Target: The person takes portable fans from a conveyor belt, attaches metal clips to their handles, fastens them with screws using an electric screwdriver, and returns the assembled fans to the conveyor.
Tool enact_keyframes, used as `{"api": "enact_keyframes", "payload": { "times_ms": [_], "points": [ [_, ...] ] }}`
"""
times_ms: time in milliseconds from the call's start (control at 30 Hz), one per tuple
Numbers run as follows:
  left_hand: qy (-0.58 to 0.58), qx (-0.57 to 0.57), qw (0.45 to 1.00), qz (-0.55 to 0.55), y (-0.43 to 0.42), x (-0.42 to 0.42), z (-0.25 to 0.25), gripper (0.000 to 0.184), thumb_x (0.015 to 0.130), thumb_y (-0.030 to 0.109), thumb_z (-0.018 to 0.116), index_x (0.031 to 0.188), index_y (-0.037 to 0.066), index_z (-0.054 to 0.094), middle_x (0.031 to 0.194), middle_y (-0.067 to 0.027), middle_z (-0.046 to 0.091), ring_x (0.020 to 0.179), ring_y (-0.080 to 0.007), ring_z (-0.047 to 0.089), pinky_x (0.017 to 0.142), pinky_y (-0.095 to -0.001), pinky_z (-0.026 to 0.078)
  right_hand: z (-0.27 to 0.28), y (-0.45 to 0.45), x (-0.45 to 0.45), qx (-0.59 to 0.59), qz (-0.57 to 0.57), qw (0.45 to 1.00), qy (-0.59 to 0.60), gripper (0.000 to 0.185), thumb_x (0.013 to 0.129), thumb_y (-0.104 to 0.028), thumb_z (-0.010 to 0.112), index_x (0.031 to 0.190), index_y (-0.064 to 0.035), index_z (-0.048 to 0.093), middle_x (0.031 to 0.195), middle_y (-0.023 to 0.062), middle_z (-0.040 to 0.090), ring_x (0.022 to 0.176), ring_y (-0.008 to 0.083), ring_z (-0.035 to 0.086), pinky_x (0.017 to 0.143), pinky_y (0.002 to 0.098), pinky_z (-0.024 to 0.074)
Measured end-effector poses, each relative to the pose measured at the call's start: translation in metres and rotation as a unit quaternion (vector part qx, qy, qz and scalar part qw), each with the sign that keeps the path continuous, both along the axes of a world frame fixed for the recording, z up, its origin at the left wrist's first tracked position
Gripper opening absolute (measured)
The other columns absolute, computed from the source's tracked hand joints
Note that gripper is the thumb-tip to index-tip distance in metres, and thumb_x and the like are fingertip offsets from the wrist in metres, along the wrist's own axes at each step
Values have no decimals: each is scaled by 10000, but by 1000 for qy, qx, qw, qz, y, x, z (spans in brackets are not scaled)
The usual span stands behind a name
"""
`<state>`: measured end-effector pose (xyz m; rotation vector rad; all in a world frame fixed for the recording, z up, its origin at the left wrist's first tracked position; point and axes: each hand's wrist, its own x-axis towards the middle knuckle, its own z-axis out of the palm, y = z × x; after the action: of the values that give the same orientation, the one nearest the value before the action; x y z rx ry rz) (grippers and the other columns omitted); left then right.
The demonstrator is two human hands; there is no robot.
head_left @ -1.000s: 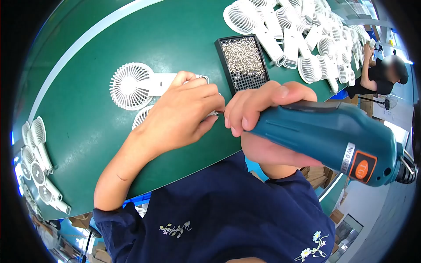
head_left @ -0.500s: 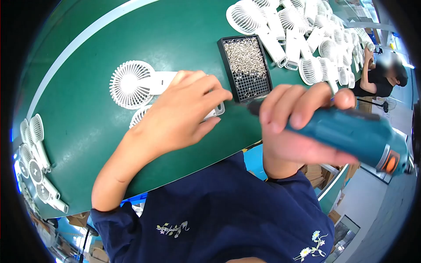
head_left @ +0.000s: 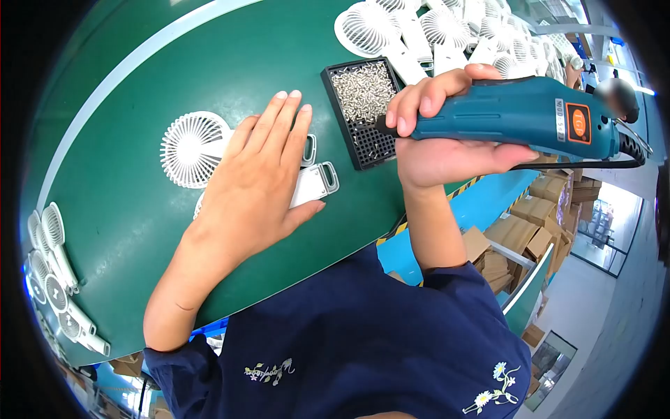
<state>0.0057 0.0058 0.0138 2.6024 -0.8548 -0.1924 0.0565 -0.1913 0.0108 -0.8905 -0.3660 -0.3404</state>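
My left hand [head_left: 255,171] lies flat with its fingers stretched out over two white handheld fans. One fan's round grille [head_left: 192,150] shows left of the hand. A second fan's handle [head_left: 310,187] sticks out beside my thumb, and most of that fan is hidden. In my right hand [head_left: 436,160] is a teal electric screwdriver [head_left: 502,115], lying almost level with its cord end to the right. Its dark nose is at the right side of a black screw tray [head_left: 357,155], which holds many small silver screws [head_left: 363,89]. The bit's tip cannot be made out.
White fans [head_left: 447,31] are heaped at the back right of the green table [head_left: 125,265]. More fans [head_left: 59,279] stand at the left edge. Cardboard boxes [head_left: 513,234] lie beyond the right edge. A person [head_left: 618,98] is at the far right.
My left hand has flattened, its fingers straightening forward from a bent pose. The screwdriver has risen and swung nearly level, its nose now over the tray's edge. The view has shifted slightly.
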Motion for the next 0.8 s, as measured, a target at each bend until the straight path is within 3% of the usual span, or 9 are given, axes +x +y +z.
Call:
{"api": "enact_keyframes", "payload": {
  "times_ms": [333, 400, 633, 700, 767, 800],
  "points": [
    [18, -15, 1000, 14, 0, -2, -1, 979, 715, 312, 770, 1434, -90, 240, 1503, -242, 266, 1418, -356, 244, 1124, -442, 263, -8, 0, 1, -37, -23, 999, 22, 1059, 646, -968, 203, 1109, -47, 447, 604, 89, 482, 406, 176, 442, 406, 286, 425],
    [17, -13, 1000, 14, 0, -1, -2, 983, 716, 308, 770, 1435, -95, 233, 1505, -244, 262, 1420, -357, 239, 1125, -442, 262, -10, -6, 0, -86, 16, 996, 1, 990, 657, -963, 255, 1164, -162, 540, 664, 55, 521, 445, 183, 492, 422, 329, 445],
    [18, -20, 999, 20, 0, -1, -2, 998, 710, 287, 774, 1437, -104, 215, 1504, -259, 250, 1419, -371, 235, 1127, -440, 262, -10, -1, -4, -127, 7, 992, -3, 1029, 616, -984, 261, 1180, -166, 528, 658, 58, 520, 445, 190, 496, 424, 326, 433],
    [20, -20, 999, 22, 0, -1, -2, 1013, 703, 278, 780, 1442, -104, 202, 1503, -263, 249, 1419, -373, 234, 1127, -437, 264, -6, 3, -6, -52, 2, 999, 6, 1083, 580, -989, 275, 1107, -56, 430, 618, 88, 495, 426, 172, 454, 422, 290, 429],
    [24, -62, 997, 28, 0, -1, -2, 1069, 681, 240, 803, 1456, -98, 148, 1500, -271, 247, 1415, -379, 239, 1126, -433, 266, 2, -1, -4, -35, 20, 999, -33, 1100, 564, -996, 284, 1128, -64, 437, 629, 94, 503, 427, 176, 457, 421, 297, 431],
    [27, -63, 997, 28, 0, -2, -2, 1069, 681, 240, 803, 1456, -98, 148, 1500, -271, 247, 1415, -379, 239, 1126, -433, 266, 7, -4, -4, -48, 35, 997, -55, 1045, 625, -969, 279, 1179, -105, 472, 657, 81, 516, 435, 184, 482, 413, 318, 443]
  ]
}}
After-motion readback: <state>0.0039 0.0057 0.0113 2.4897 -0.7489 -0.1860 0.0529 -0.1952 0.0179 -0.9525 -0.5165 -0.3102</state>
